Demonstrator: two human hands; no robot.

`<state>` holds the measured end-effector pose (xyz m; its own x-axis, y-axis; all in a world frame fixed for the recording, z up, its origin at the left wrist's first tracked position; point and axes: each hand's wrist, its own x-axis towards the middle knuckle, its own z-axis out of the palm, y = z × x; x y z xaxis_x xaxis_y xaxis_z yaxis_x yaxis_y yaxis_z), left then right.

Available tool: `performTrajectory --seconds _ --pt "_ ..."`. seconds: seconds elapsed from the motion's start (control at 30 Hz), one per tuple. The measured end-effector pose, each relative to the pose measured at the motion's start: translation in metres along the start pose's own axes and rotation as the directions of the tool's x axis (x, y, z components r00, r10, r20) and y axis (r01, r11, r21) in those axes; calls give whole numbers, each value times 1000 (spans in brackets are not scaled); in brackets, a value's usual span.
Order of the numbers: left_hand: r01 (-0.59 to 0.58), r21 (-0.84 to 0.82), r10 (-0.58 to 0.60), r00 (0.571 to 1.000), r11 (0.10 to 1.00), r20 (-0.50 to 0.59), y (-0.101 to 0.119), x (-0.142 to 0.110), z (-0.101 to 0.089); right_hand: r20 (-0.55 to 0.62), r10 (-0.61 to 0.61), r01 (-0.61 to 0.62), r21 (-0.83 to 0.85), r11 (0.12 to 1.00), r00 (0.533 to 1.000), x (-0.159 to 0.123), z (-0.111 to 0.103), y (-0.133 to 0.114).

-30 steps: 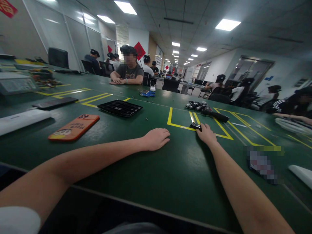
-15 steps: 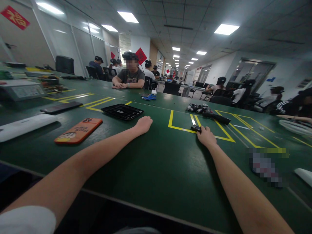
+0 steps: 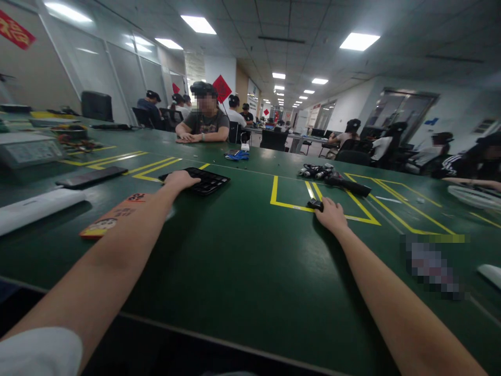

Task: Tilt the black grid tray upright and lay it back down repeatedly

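My left hand (image 3: 180, 180) is over the left part of a black compartment tray (image 3: 209, 181) lying on the green table (image 3: 250, 271). Its fingers are drawn together and point right; whatever they hold, if anything, cannot be made out. On the right, my right hand (image 3: 332, 214) rests on the tabletop with its fingertips closed on a small black object (image 3: 315, 204), at the front line of a yellow-taped rectangle. Under my left forearm, partly covered by it, lies an orange phone case (image 3: 113, 214) with a cartoon print.
At left lie a long white object (image 3: 43, 209), a dark flat phone-like thing (image 3: 93, 177) and a grey box (image 3: 29, 150). Black cables and metal parts (image 3: 319, 171) lie beyond my right hand, by a black rod-like object (image 3: 352, 186). A person (image 3: 203, 117) sits opposite.
My left hand has moved left, from the table in front of the tray to over the tray's left part. My right hand stays at the small black object. The view has shifted slightly.
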<state>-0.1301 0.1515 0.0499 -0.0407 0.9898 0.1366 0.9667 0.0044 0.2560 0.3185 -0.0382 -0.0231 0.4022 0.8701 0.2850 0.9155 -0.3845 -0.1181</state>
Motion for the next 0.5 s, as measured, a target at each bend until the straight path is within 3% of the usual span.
performTrajectory --seconds 0.07,0.23,0.4,0.5 --pt "59 101 -64 997 993 45 2 2 6 16 -20 20 5 1000 1000 1 -1 -2" --pt "3 178 -25 992 984 121 8 5 8 8 29 -29 40 999 1000 -1 -6 -7" --pt "27 165 -36 998 986 52 11 -15 9 -11 -5 7 218 976 1000 -5 -6 -24" --pt "-80 15 80 997 997 -10 31 -41 21 -25 -88 91 395 914 996 -11 -4 -46"
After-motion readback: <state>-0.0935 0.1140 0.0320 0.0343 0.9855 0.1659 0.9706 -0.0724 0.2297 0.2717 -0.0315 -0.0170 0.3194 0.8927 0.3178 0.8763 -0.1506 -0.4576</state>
